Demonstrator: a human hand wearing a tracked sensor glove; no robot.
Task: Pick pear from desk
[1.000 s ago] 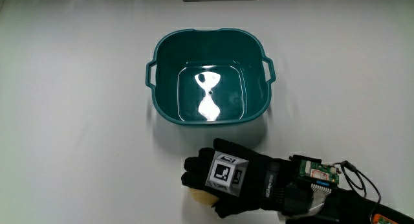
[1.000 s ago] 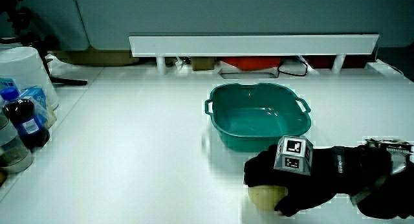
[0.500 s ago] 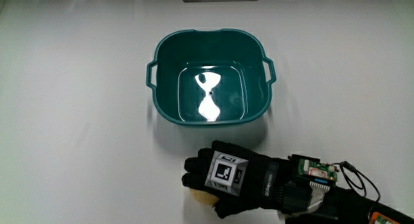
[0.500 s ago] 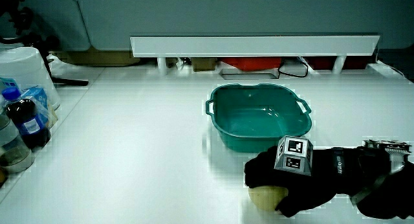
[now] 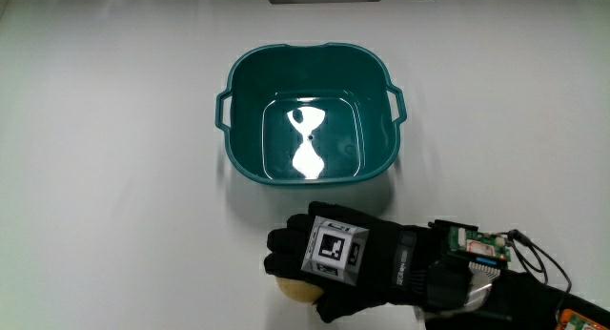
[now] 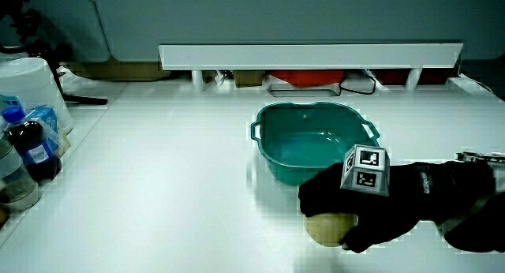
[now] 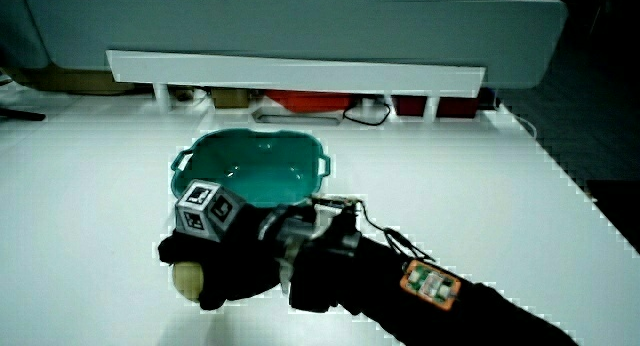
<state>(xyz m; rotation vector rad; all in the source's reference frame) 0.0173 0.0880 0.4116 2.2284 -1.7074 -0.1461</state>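
Observation:
A pale yellow pear [image 5: 294, 290] shows under the fingers of the hand [image 5: 329, 258], just nearer to the person than the teal basin [image 5: 310, 49]. The black glove's fingers are curled over the pear's upper part and grip it. In both side views the pear [image 6: 327, 228] [image 7: 186, 278] bulges out below the glove [image 6: 359, 203] [image 7: 218, 258], seemingly just off the white table. The patterned cube [image 6: 364, 170] sits on the back of the hand. Most of the pear is hidden by the glove. The basin [image 6: 312, 106] [image 7: 250, 134] holds nothing.
A dark bottle [image 6: 28, 147] and a white tub [image 6: 28, 80] stand at the table's edge in a side view. A low pale partition [image 6: 308, 52] [image 7: 300, 71] runs along the table, with cables under it. A wired device [image 5: 477, 244] rides on the forearm.
The hand, shut on the pear, has risen a little and the cube sits higher in the side view. The basin has not moved.

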